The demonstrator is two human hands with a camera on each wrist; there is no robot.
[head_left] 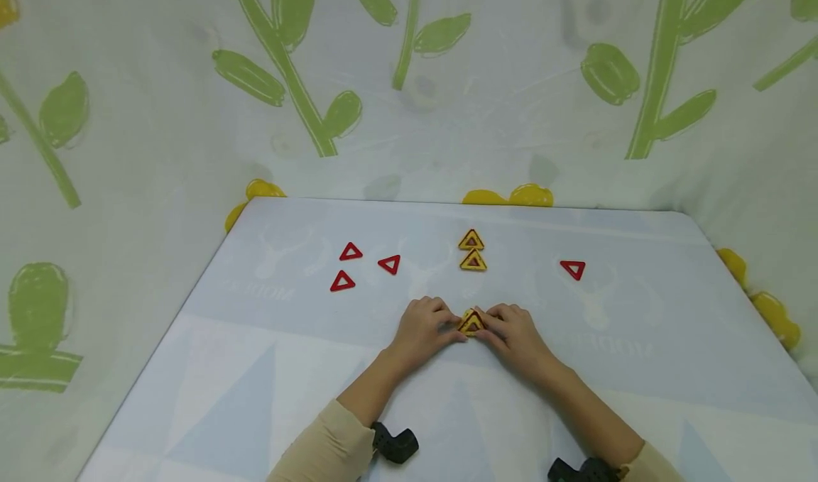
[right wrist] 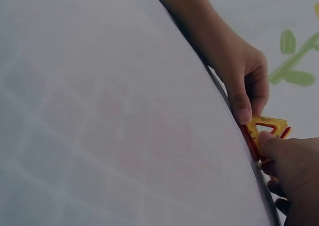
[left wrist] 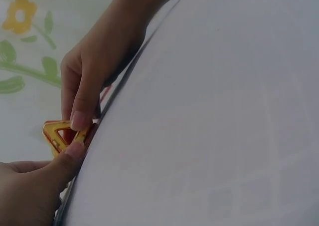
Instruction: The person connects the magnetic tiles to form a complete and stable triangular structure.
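Observation:
Between my two hands, close over the table, is a yellow triangular frame tile (head_left: 471, 322) with red triangle edges showing along its sides. My left hand (head_left: 424, 329) pinches its left side with thumb and fingers. From the other side my right hand (head_left: 516, 336) grips it the same way. In the left wrist view, both thumbs lie on the yellow tile (left wrist: 52, 135), and its open centre shows. Red edging also appears beside the yellow tile (right wrist: 269, 120) in the right wrist view. Fingers hide part of it.
Beyond my hands, two yellow-and-red triangles, a rear one (head_left: 471, 240) and a nearer one (head_left: 473, 260), lie in line. Three red triangles, one of them a sideways red triangle (head_left: 390, 264), are at left. Another red triangle (head_left: 573, 269) lies right on the table (head_left: 307, 390).

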